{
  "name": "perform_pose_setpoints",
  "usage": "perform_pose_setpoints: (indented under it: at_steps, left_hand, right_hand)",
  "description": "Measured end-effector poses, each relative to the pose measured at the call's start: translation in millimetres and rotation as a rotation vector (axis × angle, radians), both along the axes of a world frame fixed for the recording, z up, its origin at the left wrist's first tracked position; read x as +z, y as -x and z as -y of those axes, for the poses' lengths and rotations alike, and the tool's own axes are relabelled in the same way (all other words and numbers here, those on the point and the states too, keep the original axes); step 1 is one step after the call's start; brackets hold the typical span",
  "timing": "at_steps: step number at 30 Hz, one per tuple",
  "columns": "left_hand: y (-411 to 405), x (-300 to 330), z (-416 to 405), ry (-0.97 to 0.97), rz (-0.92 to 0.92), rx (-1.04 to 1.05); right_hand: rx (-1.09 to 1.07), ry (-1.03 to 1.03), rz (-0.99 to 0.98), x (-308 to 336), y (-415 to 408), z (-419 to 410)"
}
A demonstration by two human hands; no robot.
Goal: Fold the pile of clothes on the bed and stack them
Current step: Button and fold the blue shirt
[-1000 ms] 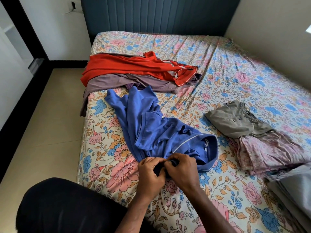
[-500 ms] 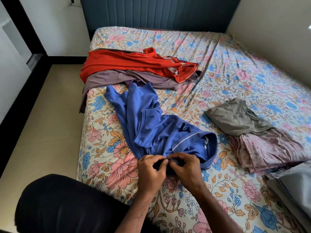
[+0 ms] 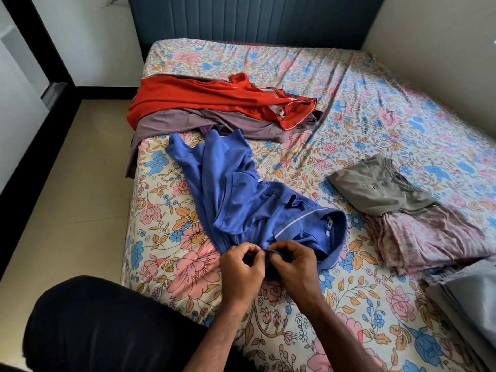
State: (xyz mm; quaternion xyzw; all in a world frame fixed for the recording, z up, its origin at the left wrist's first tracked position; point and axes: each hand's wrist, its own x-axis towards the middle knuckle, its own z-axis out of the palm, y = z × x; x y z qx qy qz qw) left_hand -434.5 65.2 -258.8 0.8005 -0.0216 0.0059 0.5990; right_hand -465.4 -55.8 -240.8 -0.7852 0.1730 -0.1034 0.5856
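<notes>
While the blue shirt (image 3: 241,202) lies crumpled in a long twisted strip across the near left of the flowered bed (image 3: 375,116), I see my left hand (image 3: 241,269) and right hand (image 3: 294,267) close together at its near edge, fingers curled and pinching the soft knit hem. Beyond it, a glossy red garment (image 3: 214,103) sprawls over a smooth mauve one (image 3: 241,124). To the right, a folded grey shirt (image 3: 375,189) sits atop a crinkled pink floral cloth (image 3: 429,237)

grey fabric (image 3: 475,296) cut off right
</notes>
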Motion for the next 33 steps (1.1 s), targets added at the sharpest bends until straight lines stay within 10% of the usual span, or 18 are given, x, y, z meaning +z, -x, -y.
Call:
perform_pose_setpoints:
  at_steps: [25,33]
  left_hand:
    - [-6.0,-13.8,-12.9,0.112,-0.036,-0.15]
    - [-1.8,-16.4,-12.7,0.086,0.096,-0.146]
  right_hand:
    - [0.18,0.029,-0.142,8.8,-8.5,9.9]
    - [0.146,-0.253,-0.157,11.4,-6.5,12.1]
